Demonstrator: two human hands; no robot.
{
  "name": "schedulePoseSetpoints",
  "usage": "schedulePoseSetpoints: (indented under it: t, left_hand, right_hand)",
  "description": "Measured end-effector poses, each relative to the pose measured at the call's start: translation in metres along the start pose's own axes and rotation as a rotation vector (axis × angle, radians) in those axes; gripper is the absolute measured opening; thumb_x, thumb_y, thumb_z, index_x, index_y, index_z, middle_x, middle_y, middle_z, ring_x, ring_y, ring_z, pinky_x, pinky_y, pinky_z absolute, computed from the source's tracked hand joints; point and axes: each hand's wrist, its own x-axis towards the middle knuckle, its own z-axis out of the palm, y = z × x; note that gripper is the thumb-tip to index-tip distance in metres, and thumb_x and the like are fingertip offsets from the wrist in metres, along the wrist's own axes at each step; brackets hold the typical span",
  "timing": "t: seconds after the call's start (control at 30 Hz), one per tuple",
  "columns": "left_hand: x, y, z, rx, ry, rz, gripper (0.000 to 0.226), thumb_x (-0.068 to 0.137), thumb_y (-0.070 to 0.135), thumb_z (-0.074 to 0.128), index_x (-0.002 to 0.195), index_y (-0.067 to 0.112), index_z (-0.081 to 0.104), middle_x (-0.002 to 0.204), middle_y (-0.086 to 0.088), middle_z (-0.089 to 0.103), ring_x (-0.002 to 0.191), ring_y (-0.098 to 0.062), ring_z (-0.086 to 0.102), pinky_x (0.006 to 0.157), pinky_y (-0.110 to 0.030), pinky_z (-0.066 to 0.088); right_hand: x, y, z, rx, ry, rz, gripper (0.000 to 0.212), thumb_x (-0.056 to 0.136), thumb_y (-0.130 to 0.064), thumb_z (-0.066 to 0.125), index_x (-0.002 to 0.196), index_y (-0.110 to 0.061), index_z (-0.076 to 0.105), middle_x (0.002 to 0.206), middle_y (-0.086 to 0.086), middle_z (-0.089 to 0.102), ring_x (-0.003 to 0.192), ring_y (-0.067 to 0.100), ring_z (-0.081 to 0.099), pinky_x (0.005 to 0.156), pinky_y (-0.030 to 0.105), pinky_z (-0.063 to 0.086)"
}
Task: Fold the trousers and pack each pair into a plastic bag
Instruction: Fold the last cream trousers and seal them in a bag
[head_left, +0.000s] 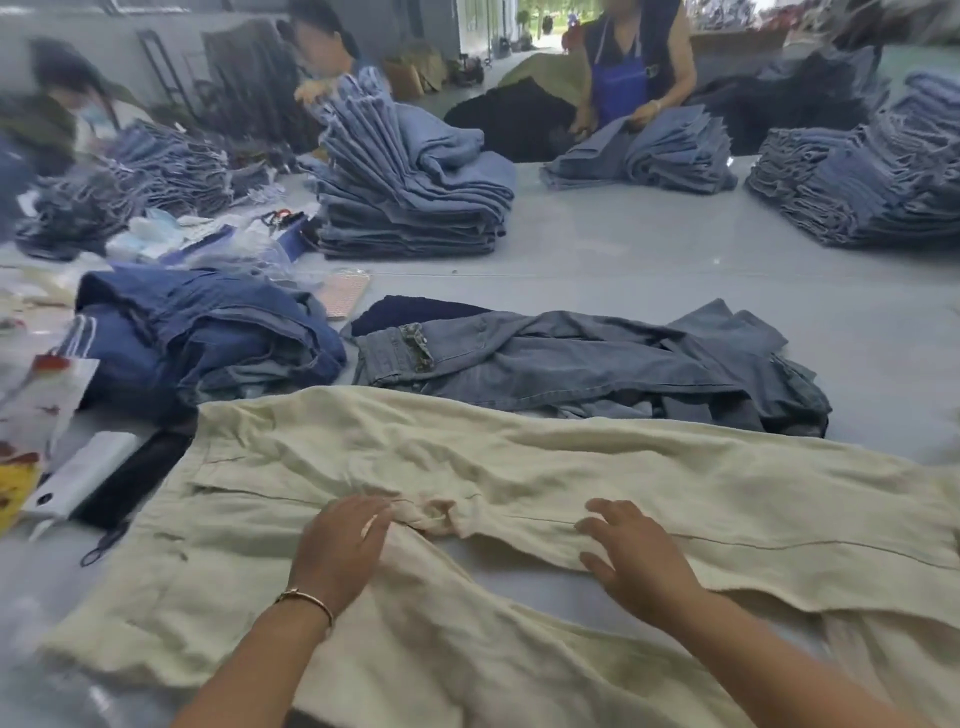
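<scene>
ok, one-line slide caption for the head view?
Both hands, left hand and right hand, rest on cream trousers spread flat on the table, unfolded jeans behind.

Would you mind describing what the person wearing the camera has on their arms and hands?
Both forearms are bare, with no sleeves or gloves in view. The left hand has a thin, gold-coloured bangle at the wrist. The right hand shows no jewellery.
</scene>
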Motion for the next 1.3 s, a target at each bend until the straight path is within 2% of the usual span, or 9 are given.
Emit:
schedulePoseSetpoints:
  t: [0.13,0.33,0.53,0.77,0.87,0.97,1.07,1.17,1.3]
  left_hand:
    - [-0.022,-0.051,-0.05,0.033,0.022,-0.206,0.027,0.097,0.024,0.048,0.091,0.011,0.071,0.096,-0.003,0.069,0.099,-0.027,0.056,0.086,-0.038,0.044]
    - [-0.022,-0.132,-0.11,0.117,0.072,-0.264,0.021,0.095,0.024,0.053,0.094,0.013,0.071,0.098,0.0,0.068,0.102,-0.022,0.053,0.085,-0.034,0.043]
    - [0.065,-0.206,-0.141,0.056,0.15,-0.237,0.017,0.092,0.019,0.055,0.091,0.01,0.07,0.093,-0.007,0.067,0.097,-0.03,0.056,0.082,-0.039,0.048]
    - [0.178,-0.252,-0.115,0.067,0.049,-0.114,0.025,0.09,0.033,0.058,0.108,0.02,0.067,0.108,-0.002,0.064,0.109,-0.023,0.051,0.091,-0.035,0.044]
    - [0.215,-0.261,-0.094,0.283,-0.003,-0.016,0.035,0.088,0.042,0.058,0.118,0.025,0.061,0.119,0.006,0.061,0.116,-0.017,0.049,0.096,-0.033,0.037]
    - [0.233,-0.269,-0.079,0.545,-0.02,-0.004,0.042,0.08,0.058,0.058,0.111,0.03,0.058,0.114,0.008,0.058,0.112,-0.016,0.049,0.092,-0.035,0.032]
    - [0.234,-0.271,-0.067,0.71,-0.009,0.027,0.043,0.074,0.052,0.061,0.107,0.025,0.058,0.107,0.002,0.056,0.102,-0.02,0.05,0.088,-0.039,0.033]
    - [0.233,-0.269,-0.065,0.772,-0.019,0.082,0.027,0.08,0.035,0.058,0.106,0.024,0.057,0.104,0.001,0.056,0.096,-0.022,0.051,0.085,-0.04,0.035]
    - [0.228,-0.259,-0.085,0.707,0.075,0.182,0.017,0.075,0.011,0.068,0.09,0.015,0.063,0.088,-0.007,0.06,0.074,-0.027,0.061,0.067,-0.036,0.044]
  right_hand:
    - [0.018,-0.055,-0.004,0.037,0.053,-0.139,0.035,0.097,-0.039,0.045,0.13,-0.031,0.054,0.146,-0.008,0.039,0.135,0.015,0.032,0.104,0.026,0.032]
    - [0.062,-0.127,0.0,0.057,0.125,-0.227,0.027,0.093,-0.035,0.054,0.117,-0.03,0.065,0.138,-0.007,0.051,0.129,0.016,0.042,0.099,0.027,0.033]
    - [0.148,-0.146,0.015,-0.022,0.129,0.033,0.041,0.094,-0.037,0.053,0.133,-0.025,0.052,0.143,-0.005,0.047,0.131,0.019,0.041,0.102,0.033,0.035]
    - [0.209,-0.13,0.031,0.007,0.085,0.367,0.054,0.096,-0.029,0.049,0.147,-0.018,0.033,0.151,0.001,0.037,0.136,0.023,0.034,0.106,0.037,0.033]
    - [0.222,-0.118,0.033,-0.078,-0.007,0.447,0.055,0.098,-0.033,0.044,0.149,-0.024,0.026,0.154,-0.004,0.031,0.139,0.019,0.03,0.105,0.036,0.033]
    - [0.229,-0.108,0.033,-0.112,-0.027,0.499,0.056,0.096,-0.036,0.049,0.148,-0.024,0.03,0.151,-0.004,0.035,0.138,0.02,0.032,0.105,0.036,0.035]
    - [0.235,-0.1,0.031,-0.239,-0.052,0.524,0.056,0.094,-0.043,0.05,0.145,-0.029,0.033,0.149,-0.007,0.038,0.137,0.017,0.033,0.107,0.035,0.031]
    - [0.241,-0.095,0.023,-0.373,-0.075,0.574,0.042,0.093,-0.04,0.047,0.135,-0.036,0.041,0.134,-0.01,0.048,0.126,0.016,0.041,0.101,0.034,0.029]
    - [0.235,-0.095,0.0,-0.37,0.026,0.564,0.013,0.084,-0.022,0.057,0.089,-0.033,0.06,0.091,-0.004,0.062,0.086,0.021,0.053,0.069,0.031,0.033]
